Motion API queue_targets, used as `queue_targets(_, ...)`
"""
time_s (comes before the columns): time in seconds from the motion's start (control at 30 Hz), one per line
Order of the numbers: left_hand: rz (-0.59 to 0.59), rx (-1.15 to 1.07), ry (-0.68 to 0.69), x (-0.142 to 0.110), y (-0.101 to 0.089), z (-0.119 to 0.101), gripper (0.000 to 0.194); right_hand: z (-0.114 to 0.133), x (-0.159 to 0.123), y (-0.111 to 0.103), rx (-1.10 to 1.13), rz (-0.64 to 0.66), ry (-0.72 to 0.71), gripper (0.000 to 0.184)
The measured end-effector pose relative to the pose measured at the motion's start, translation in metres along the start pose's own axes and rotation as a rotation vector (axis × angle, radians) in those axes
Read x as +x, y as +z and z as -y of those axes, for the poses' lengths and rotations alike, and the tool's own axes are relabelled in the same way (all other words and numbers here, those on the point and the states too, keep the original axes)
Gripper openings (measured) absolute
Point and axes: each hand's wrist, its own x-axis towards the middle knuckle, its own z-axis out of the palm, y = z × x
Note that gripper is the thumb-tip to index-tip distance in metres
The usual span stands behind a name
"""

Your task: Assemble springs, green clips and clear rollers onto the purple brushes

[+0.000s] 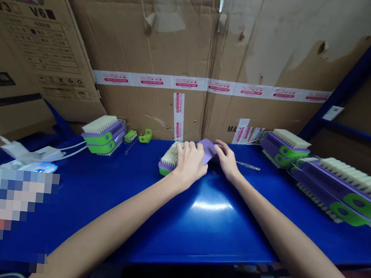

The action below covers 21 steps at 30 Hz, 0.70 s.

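A brush (170, 156) with cream bristles, a purple body and a green end lies on the blue table. My left hand (189, 165) is closed over it, fingers bent across the bristles and partly hiding them. Just right of these fingers, a smooth purple panel (207, 149) stands tilted. Whether it is joined to the brush I cannot tell. My right hand (228, 161) pinches the panel's right edge between thumb and fingers. Behind that hand lies a thin screwdriver (250, 166) with a clear handle.
Stacked purple and green brushes stand at left (102, 135) and at right, in a near stack (347, 191) and a far stack (284, 148). Small green parts (145, 136) and a spring (131, 146) lie at the back. White plugs and cables (29, 152) sit left. Cardboard (155, 44) walls the rear.
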Motion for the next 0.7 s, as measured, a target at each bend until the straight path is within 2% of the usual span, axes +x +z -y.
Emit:
queue_targets(0.13, 0.057, -0.059, 0.005, 0.001, 0.002, -0.004, 0.054, -0.007, 0.003, -0.001, -0.065, 0.007, -0.042, 0.047)
queue_targets(0.23, 0.124, -0.142, 0.033, -0.003, 0.006, 0.001, 0.067, -0.011, 0.007, -0.005, -0.059, -0.012, -0.053, 0.043)
queue_targets(0.33, 0.08, -0.128, 0.057, -0.005, 0.011, 0.019, 0.065, -0.013, 0.01, -0.008, -0.064, -0.04, -0.045, 0.042)
queue_targets(0.43, 0.028, -0.028, -0.018, -0.005, 0.011, 0.045, 0.059, -0.011, 0.009, -0.008, -0.07, -0.048, -0.025, 0.043)
queue_targets(0.5, 0.119, -0.019, -0.102, -0.008, 0.007, 0.062, 0.056, -0.009, 0.008, -0.006, -0.074, -0.05, -0.026, 0.043)
queue_targets(0.6, 0.299, -0.068, -0.138, -0.017, -0.002, 0.08, 0.057, -0.008, 0.006, -0.003, -0.081, -0.043, -0.05, 0.04)
queue_targets(0.7, 0.31, -0.019, -0.179, -0.032, -0.015, 0.089, 0.057, -0.009, 0.007, -0.004, -0.078, -0.041, -0.055, 0.04)
